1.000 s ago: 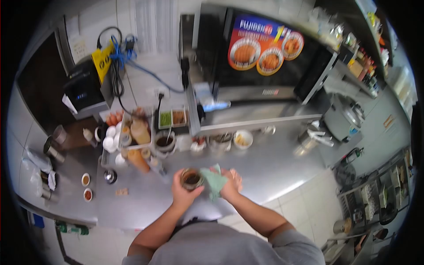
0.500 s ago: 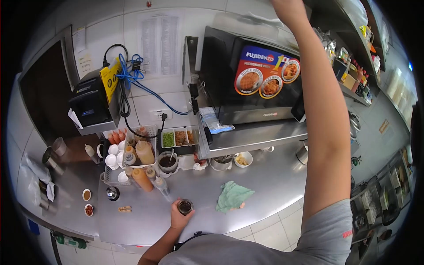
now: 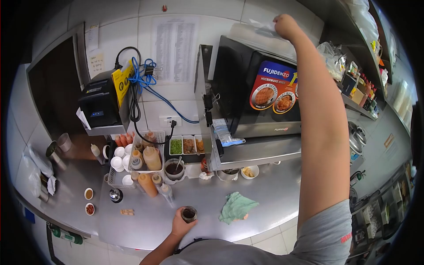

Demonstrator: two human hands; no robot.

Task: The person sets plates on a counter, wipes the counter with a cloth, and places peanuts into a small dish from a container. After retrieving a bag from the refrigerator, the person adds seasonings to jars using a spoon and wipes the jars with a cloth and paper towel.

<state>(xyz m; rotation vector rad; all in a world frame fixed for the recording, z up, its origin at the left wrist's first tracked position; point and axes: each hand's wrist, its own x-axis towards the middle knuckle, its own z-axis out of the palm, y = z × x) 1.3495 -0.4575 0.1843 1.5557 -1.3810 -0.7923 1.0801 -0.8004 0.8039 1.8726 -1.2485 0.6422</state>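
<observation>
On the steel counter [image 3: 145, 234], my left hand [image 3: 180, 225] wraps round a small glass jar [image 3: 189, 215] with dark contents. My right arm is raised high across the view. Above the black microwave oven [image 3: 238, 84], my right hand [image 3: 287, 27] is closed beside a clear plastic container [image 3: 247, 33], where something thin and whitish shows. What its fingers hold is hidden. A crumpled green cloth [image 3: 237, 206] lies to the right of the jar. Near my left hand stand a clear squeeze bottle [image 3: 166, 191] and an orange sauce bottle [image 3: 147, 184].
A white basket [image 3: 119, 179] of bottles and cups stands at the counter's back left. Beside it are topping trays [image 3: 176, 145], a pot of dark sauce [image 3: 174, 168] and a white bowl [image 3: 250, 172]. The microwave's steel shelf [image 3: 260, 157] overhangs the counter.
The view has tilted up and shifted slightly left, bringing my whole right hand into sight above the microwave. My left hand still holds the jar at the counter.
</observation>
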